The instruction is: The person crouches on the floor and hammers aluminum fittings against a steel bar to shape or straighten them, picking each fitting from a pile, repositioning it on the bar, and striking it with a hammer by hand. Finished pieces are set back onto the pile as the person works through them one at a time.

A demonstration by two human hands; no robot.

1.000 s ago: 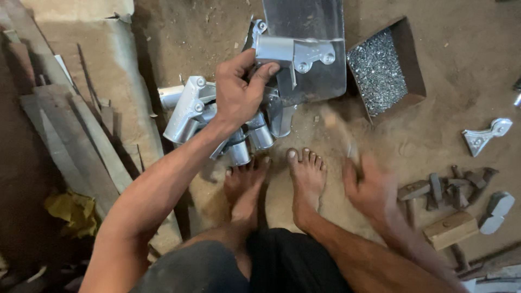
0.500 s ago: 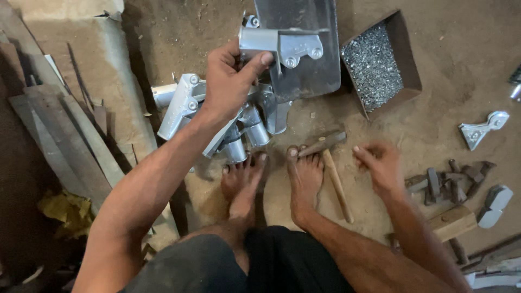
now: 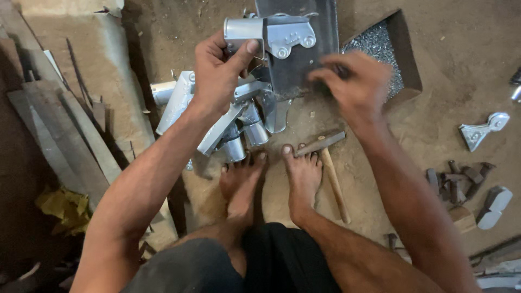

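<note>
My left hand (image 3: 220, 73) grips a silver metal socket bracket (image 3: 271, 35) that sits against a dark steel blade (image 3: 301, 54), holding it up above the ground. My right hand (image 3: 355, 84) is blurred, reaching to the blade's right edge; whether it grips anything cannot be told. A hammer (image 3: 328, 163) with a wooden handle lies on the dirt by my right foot (image 3: 301, 173). A pile of silver tube sockets (image 3: 228, 125) lies under my left hand.
A cardboard box of small rivets (image 3: 385, 59) stands at the upper right. Loose metal brackets (image 3: 480, 130) and dark pieces (image 3: 461, 176) lie on the right. Wooden planks (image 3: 59, 130) and a concrete slab (image 3: 92, 70) are on the left.
My right hand laid the hammer on the ground by my foot and moved up to the blade. My left hand kept hold of the bracket, lifting it slightly.
</note>
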